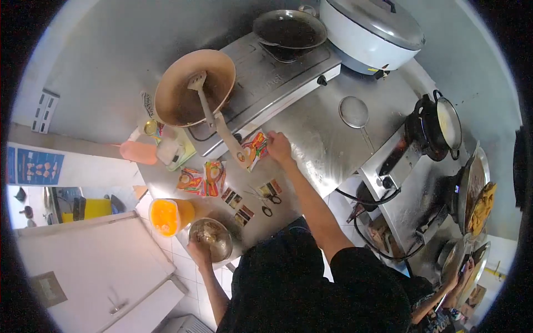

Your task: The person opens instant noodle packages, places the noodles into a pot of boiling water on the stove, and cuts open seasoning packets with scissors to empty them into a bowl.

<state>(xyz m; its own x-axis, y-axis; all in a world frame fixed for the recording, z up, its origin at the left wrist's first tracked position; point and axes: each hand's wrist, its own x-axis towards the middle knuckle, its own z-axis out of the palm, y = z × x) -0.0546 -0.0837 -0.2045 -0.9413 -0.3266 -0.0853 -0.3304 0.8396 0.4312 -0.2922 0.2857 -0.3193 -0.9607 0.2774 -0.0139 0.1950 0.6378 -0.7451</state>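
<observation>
My left hand (200, 252) grips the rim of a round metal bowl (222, 247) at the table's near edge; what lies inside is hard to make out. My right hand (279, 147) pinches the right edge of a red and yellow food packet (256, 145), beside the wooden handle of a wok. Two similar packets, a left one (190, 182) and a right one (214, 176), lie farther left. Black-handled scissors (267, 210) rest between my arms, near several small dark sachets (231, 197). A tub of orange contents (166, 216) stands beside the bowl.
A tan wok (166, 91) with a slotted turner (197, 83) sits on a gas stove (266, 83), its handle reaching over the table. Beyond are a dark pan (291, 30), a rice cooker (372, 28) and a strainer (353, 112). Another person's hand (463, 275) works at far right.
</observation>
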